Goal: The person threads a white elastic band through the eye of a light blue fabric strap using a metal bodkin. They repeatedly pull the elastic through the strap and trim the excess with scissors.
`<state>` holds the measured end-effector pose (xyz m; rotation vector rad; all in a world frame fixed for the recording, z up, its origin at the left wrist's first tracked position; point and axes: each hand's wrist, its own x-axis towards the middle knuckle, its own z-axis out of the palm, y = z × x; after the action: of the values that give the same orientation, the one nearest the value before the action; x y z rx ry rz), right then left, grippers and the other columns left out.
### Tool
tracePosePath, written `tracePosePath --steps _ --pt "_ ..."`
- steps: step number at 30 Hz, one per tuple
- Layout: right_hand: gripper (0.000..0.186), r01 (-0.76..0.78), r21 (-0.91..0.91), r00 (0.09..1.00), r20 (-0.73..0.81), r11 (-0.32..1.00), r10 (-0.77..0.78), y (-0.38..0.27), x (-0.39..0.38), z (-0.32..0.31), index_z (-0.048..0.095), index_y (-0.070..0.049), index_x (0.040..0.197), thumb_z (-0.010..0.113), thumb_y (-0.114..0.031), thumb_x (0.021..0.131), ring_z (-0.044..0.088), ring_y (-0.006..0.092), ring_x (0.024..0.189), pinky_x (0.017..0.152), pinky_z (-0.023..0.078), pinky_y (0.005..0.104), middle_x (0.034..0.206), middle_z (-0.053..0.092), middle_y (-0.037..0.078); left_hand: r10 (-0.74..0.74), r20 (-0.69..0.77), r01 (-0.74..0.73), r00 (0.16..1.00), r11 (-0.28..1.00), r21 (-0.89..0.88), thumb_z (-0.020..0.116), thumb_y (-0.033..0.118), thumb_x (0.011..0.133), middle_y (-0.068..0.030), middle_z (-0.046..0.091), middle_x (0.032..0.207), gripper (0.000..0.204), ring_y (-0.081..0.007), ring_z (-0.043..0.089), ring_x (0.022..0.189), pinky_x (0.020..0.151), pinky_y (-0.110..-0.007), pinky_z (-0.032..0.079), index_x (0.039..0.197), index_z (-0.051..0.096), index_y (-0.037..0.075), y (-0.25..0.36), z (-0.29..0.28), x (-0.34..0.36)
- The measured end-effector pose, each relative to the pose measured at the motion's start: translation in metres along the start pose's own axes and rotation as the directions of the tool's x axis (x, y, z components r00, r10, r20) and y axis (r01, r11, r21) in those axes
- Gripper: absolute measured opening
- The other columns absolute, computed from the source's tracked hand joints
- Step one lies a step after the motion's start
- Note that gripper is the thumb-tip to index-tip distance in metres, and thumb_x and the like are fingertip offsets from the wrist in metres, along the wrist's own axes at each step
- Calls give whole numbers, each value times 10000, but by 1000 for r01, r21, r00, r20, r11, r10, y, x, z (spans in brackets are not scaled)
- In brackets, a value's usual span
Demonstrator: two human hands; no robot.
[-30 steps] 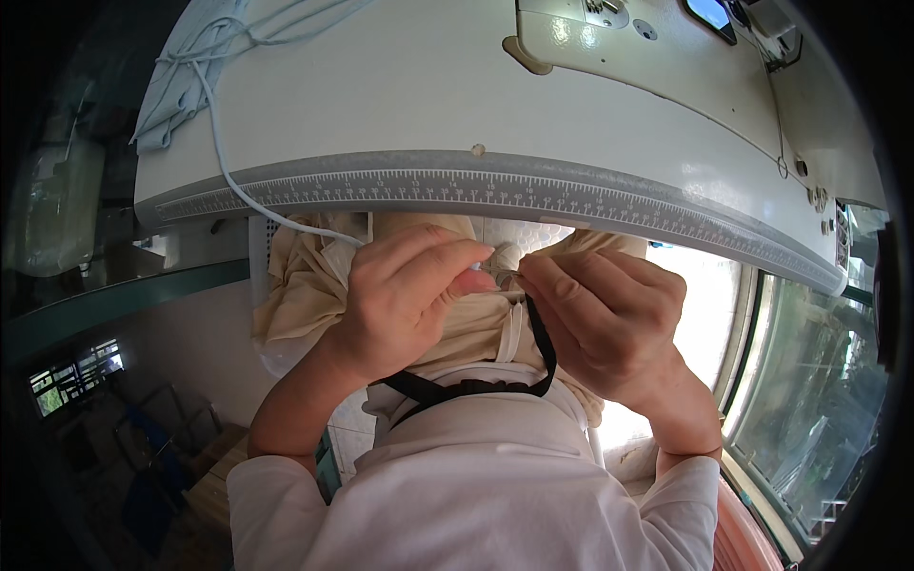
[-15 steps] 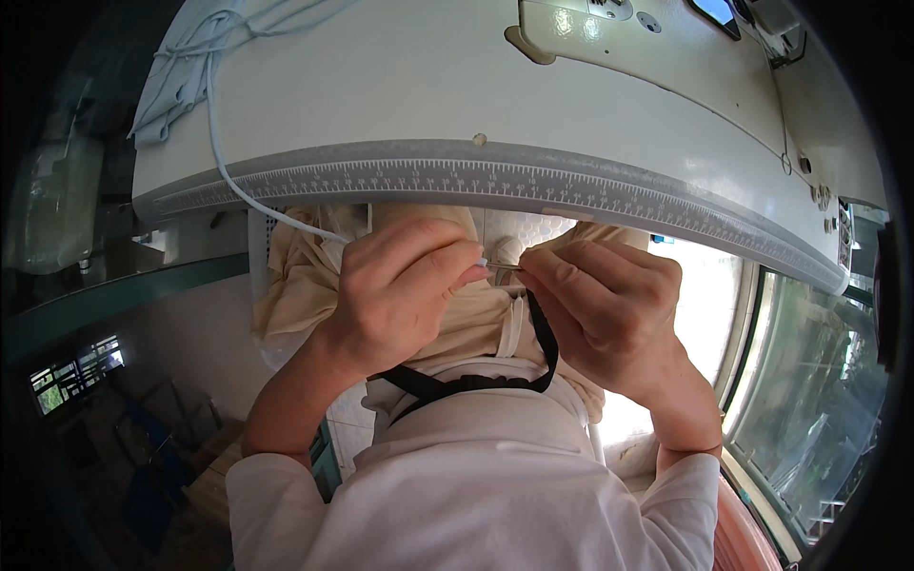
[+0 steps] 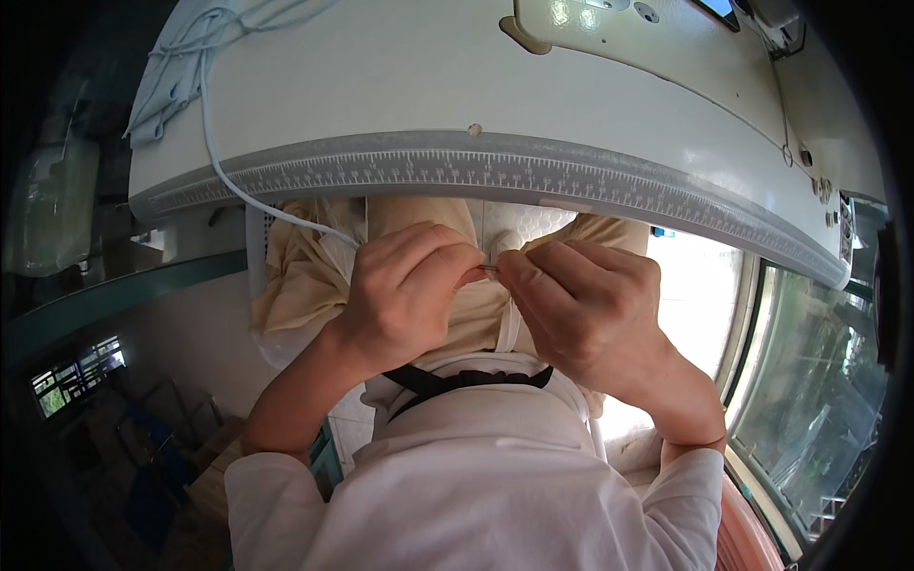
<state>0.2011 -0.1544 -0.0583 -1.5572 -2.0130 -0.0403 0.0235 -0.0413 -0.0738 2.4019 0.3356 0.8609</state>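
Note:
Over my lap, just below the table edge, both hands meet fingertip to fingertip. My left hand [image 3: 405, 290] is closed in a pinch on a light blue cord [image 3: 286, 217], which comes down over the table edge into it. My right hand [image 3: 590, 305] pinches a thin metal rod [image 3: 489, 267], needle-like, that bridges the small gap between the fingers. Most of the rod and the cord's end are hidden by my fingers, so I cannot tell how they join.
Along the front edge of the white table [image 3: 381, 86] runs a grey ruler strip [image 3: 419, 171]. A heap of blue cord and fabric [image 3: 176, 90] lies at its left. Part of a sewing machine bed [image 3: 619, 43] is at the far right. Glass [image 3: 809, 400] stands at right.
My hands have drawn closer together, the right one moving left. Less of the metal rod shows between the fingertips, and the black strap end under my right hand is now hidden.

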Motion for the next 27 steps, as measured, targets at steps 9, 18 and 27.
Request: tracePosePath --steps 9,18,27 --pt "306 -41 -49 993 106 998 46 -4 -3 2 687 -25 918 656 -86 621 573 157 600 435 418 300 715 533 12 -29 11 29 1000 999 23 762 -82 695 -124 642 771 234 -292 652 672 572 -356 525 889 646 -19 -4 16 -12" --pt "264 -91 170 985 -129 981 114 6 -4 -13 707 -30 913 759 19 659 553 178 515 434 407 308 663 577 23 -481 -40 400 876 770 -496 729 -14 863 -87 716 775 76 -133 697 661 561 -237 522 911 675 -36 4 3 -32" --pt "345 -28 169 992 -113 985 47 1 -6 -4 704 -13 960 706 13 616 539 145 523 421 405 293 727 607 17 -412 -54 361 910 849 -387 760 3 834 -88 722 796 100 -137 681 639 568 -236 524 878 672 -13 8 1 -25"
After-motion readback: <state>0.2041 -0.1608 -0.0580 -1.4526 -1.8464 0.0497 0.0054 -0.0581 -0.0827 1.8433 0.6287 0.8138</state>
